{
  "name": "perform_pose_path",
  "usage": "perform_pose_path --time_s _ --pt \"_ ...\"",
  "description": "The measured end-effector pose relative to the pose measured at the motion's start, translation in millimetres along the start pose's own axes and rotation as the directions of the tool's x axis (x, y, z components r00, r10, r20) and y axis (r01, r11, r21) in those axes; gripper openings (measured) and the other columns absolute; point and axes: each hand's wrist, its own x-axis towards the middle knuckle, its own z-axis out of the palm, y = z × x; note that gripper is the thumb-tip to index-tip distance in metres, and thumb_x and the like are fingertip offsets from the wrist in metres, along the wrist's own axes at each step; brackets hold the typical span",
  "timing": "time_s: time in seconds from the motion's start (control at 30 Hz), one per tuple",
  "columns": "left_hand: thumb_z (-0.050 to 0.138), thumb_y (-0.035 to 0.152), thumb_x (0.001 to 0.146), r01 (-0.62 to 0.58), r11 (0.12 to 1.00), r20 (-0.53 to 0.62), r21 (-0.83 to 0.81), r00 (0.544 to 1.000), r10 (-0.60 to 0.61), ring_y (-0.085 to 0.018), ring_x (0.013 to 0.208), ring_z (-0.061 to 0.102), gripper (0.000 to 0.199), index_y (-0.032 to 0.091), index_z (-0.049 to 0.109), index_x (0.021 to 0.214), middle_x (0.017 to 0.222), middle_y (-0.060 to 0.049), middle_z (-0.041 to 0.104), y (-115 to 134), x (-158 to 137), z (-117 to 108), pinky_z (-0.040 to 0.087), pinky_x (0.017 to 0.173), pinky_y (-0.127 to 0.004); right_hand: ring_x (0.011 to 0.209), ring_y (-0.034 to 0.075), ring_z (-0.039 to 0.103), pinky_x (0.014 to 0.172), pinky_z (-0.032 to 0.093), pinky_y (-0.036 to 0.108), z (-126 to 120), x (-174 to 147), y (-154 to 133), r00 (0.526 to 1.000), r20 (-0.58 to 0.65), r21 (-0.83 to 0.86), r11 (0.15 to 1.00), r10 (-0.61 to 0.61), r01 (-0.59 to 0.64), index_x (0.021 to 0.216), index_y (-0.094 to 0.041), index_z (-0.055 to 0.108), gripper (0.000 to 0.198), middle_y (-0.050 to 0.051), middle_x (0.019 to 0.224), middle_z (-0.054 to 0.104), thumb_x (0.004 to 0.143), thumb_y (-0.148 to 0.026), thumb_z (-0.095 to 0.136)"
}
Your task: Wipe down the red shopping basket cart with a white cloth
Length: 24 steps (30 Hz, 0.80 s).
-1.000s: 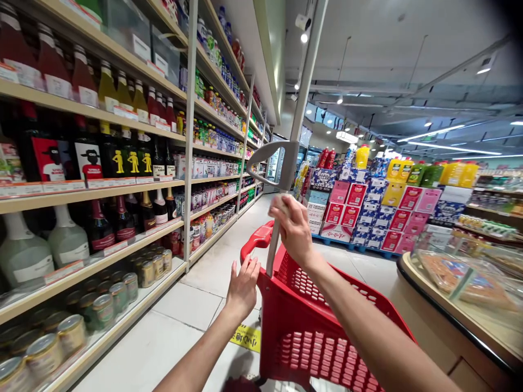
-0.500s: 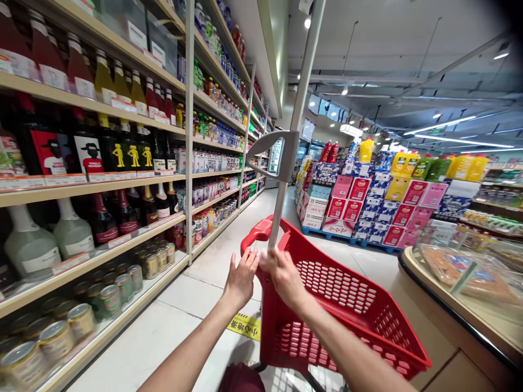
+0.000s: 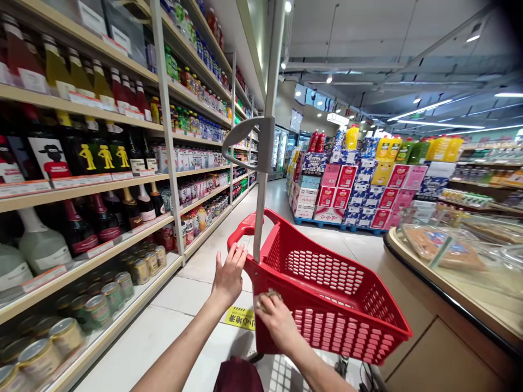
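Observation:
A red plastic shopping cart (image 3: 330, 283) with perforated sides stands in front of me. A grey metal pole (image 3: 260, 218) with a grey loop handle (image 3: 266, 144) rises from its near corner. My left hand (image 3: 227, 279) lies against the cart's corner beside the red grip (image 3: 241, 231), fingers stretched out and slightly apart. Lower down, my right hand (image 3: 278, 321) presses a crumpled brownish-grey cloth (image 3: 270, 296) to the cart's red end panel. Its fingers are bent over the cloth and partly hide it.
Shelves (image 3: 85, 179) of bottles and cans line the left. Stacked drink cartons (image 3: 339, 190) stand ahead on a blue pallet. A rounded counter (image 3: 433, 305) with packaged food borders the right side. A yellow floor sign (image 3: 240, 317) lies below my left hand.
My right hand has moved down from the pole's base to the cart's end panel with the cloth. My left hand stays near the corner. The view has turned slightly right.

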Motion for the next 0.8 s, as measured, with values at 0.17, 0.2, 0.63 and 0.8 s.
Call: perform_pose_path --time_s 0.17,0.2,0.63,0.8 --pt "0.036 -0.002 0.064 0.058 0.998 -0.025 0.02 0.998 -0.057 -0.025 0.131 0.022 0.066 0.013 0.037 0.128 0.138 -0.011 0.034 11 1 3 0.009 0.104 -0.058 0.098 0.017 0.049 0.083 0.043 0.032 -13 -7 8 0.976 -0.097 0.044 0.98 0.197 -0.194 0.102 -0.025 0.061 0.026 0.006 0.111 0.052 0.085 -0.015 0.044" --pt "0.036 -0.001 0.065 0.069 0.997 -0.039 0.021 0.997 -0.069 -0.026 0.131 0.022 0.066 0.012 0.036 0.129 0.138 -0.012 0.034 14 0 4 0.009 0.104 -0.058 0.101 0.018 0.048 0.084 0.042 0.033 -16 -5 12 0.965 -0.133 0.034 0.974 0.226 -0.224 0.103 -0.025 0.06 0.027 0.006 0.111 0.051 0.085 -0.015 0.044" --pt "0.039 0.007 0.072 -0.144 0.987 -0.124 -0.067 0.983 0.135 -0.022 0.132 0.021 0.058 0.012 0.035 0.13 0.139 -0.011 0.034 84 -22 22 0.004 0.108 -0.048 0.1 0.019 0.049 0.083 0.044 0.033 -42 -61 42 0.934 -0.114 0.016 0.941 0.338 -0.338 0.1 -0.023 0.062 0.031 0.008 0.107 0.052 0.081 -0.01 0.042" --pt "0.042 0.01 0.072 -0.241 0.962 -0.104 -0.128 0.968 0.228 -0.022 0.131 0.024 0.057 0.013 0.037 0.129 0.137 -0.011 0.037 106 -28 41 0.001 0.107 -0.05 0.096 0.017 0.049 0.078 0.047 0.03 -55 -88 54 0.916 -0.091 0.012 0.921 0.39 -0.39 0.1 -0.025 0.061 0.033 0.007 0.106 0.051 0.079 -0.009 0.042"
